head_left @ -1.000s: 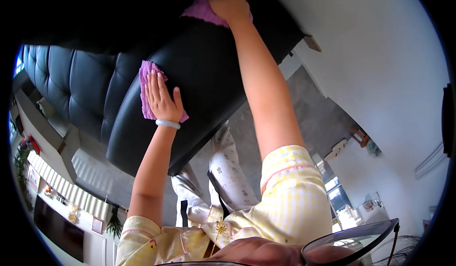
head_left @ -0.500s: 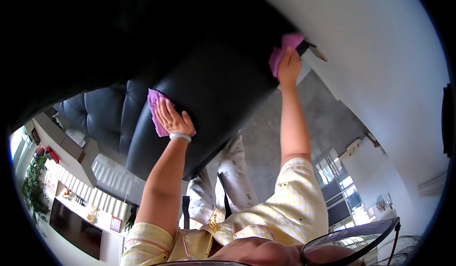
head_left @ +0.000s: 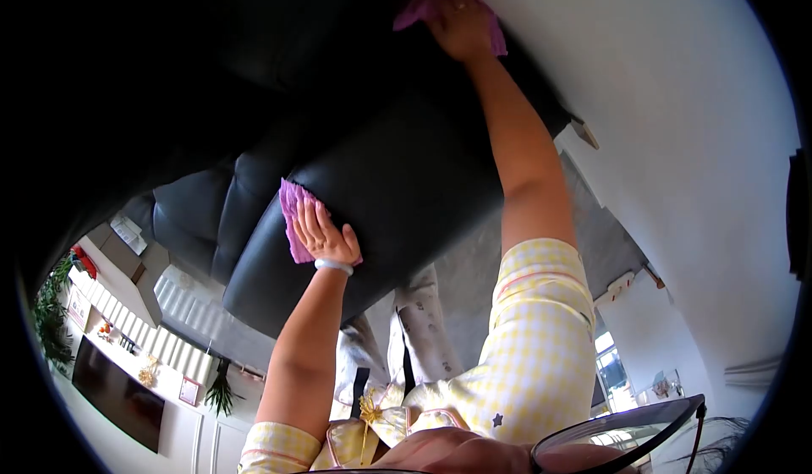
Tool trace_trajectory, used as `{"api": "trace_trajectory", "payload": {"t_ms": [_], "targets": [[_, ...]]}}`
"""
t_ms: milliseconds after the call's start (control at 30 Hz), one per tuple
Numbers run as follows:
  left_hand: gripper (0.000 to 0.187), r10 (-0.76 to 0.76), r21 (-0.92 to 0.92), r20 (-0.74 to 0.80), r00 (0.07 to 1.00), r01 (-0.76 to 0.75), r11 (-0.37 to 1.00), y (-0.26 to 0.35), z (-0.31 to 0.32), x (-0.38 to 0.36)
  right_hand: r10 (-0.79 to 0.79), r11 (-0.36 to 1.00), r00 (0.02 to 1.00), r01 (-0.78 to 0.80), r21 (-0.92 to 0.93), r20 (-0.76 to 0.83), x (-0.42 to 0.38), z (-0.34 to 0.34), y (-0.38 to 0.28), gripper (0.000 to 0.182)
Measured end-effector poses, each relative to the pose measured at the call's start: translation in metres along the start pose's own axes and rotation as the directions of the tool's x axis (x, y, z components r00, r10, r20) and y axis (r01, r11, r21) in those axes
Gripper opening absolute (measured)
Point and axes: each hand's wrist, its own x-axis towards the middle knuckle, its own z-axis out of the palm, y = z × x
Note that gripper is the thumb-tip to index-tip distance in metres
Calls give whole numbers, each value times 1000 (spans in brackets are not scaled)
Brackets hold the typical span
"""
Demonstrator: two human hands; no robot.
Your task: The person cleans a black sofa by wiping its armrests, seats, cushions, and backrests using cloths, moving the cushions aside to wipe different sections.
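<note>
My left hand (head_left: 320, 235), a pale bracelet at its wrist, lies flat with straight fingers on a crinkled pink cloth (head_left: 293, 208). That cloth rests on the smooth dark leather sofa (head_left: 389, 195), close to the edge of the padded part. Farther out, my right hand (head_left: 463, 30) presses a second pink cloth (head_left: 416, 7) against the dark leather beside the pale wall. The cloth spreads out on both sides of this hand, and its fingertips are hard to make out in the shadow.
A pale wall (head_left: 677, 119) runs along the right of the sofa. Tufted leather (head_left: 186, 212) lies to the left. My legs (head_left: 419, 322) stand on grey floor beside the sofa's near edge. Beyond are a wall-mounted television (head_left: 118, 394) and green plants (head_left: 52, 317).
My right hand has moved farther away and to the left along the wall side, taking its cloth with it. My left hand stays on its cloth, slightly lower and to the right in view.
</note>
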Motion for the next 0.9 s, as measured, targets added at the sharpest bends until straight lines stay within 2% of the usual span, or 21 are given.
{"api": "trace_trajectory", "payload": {"t_ms": [33,67,133,200,233,267,333,367,433,467,500,533,567,633,700,733,800,833,900], "targets": [[57,20,-13,-21,1000,-20,1000,1,-2,2,188,981,972,-180,75,-138,-3,4,-2,50],[57,15,-16,-3,1000,-15,1000,5,-4,2,192,980,974,-184,76,-120,-13,5,2,50],[57,2,-6,11,1000,-2,1000,9,-4,5,301,930,946,-264,256,-120,-35,3,24,51],[58,10,-3,-15,1000,-11,1000,4,0,5,215,940,960,-154,304,-180,-98,15,47,52],[58,10,-4,-9,1000,-10,1000,2,-1,6,271,944,958,-247,220,-87,-141,12,55,52],[58,5,-7,2,1000,-5,1000,5,-5,3,276,953,958,-263,150,-80,-186,11,66,54],[58,-3,-9,15,1000,3,1000,7,-8,-5,257,955,960,-235,179,-111,-265,12,79,53],[57,-6,-7,9,1000,6,1000,6,-4,-4,256,957,959,-233,174,-121,-276,10,71,53],[57,7,-15,-21,1000,-7,1000,-1,2,-2,83,994,996,-79,79,-43,-281,12,49,52],[57,4,-10,-10,1000,-4,1000,-3,2,-3,-83,996,989,86,-13,123,-258,2,42,51],[58,1,6,-13,1000,-1,1000,1,3,-2,-231,962,924,265,-73,305,-224,-19,40,50],[59,6,21,-15,1000,-6,1000,3,3,-2,-284,949,892,314,-32,351,-201,-30,40,51],[58,25,19,-32,999,-24,1000,3,3,-1,-333,933,860,361,1,386,-176,-37,44,53],[57,22,23,-43,999,-21,1000,2,3,1,-521,851,830,523,44,199,-134,-34,46,51],[56,6,37,-39,999,-5,999,3,4,-2,-377,925,926,377,-42,5,-98,-15,28,48],[56,23,35,-48,999,-22,999,5,3,0,-361,932,932,361,-30,4,-93,-14,20,48],[57,30,91,-51,998,-25,995,4,-2,6,-164,986,983,161,-42,-80,-88,-19,16,45],[57,57,92,-48,997,-53,994,3,0,11,-155,988,986,154,-16,-67,-105,-15,24,44],[58,33,98,-64,997,-27,995,1,2,4,-18,990,999,25,140,-46,-173,8,48,45]]}}
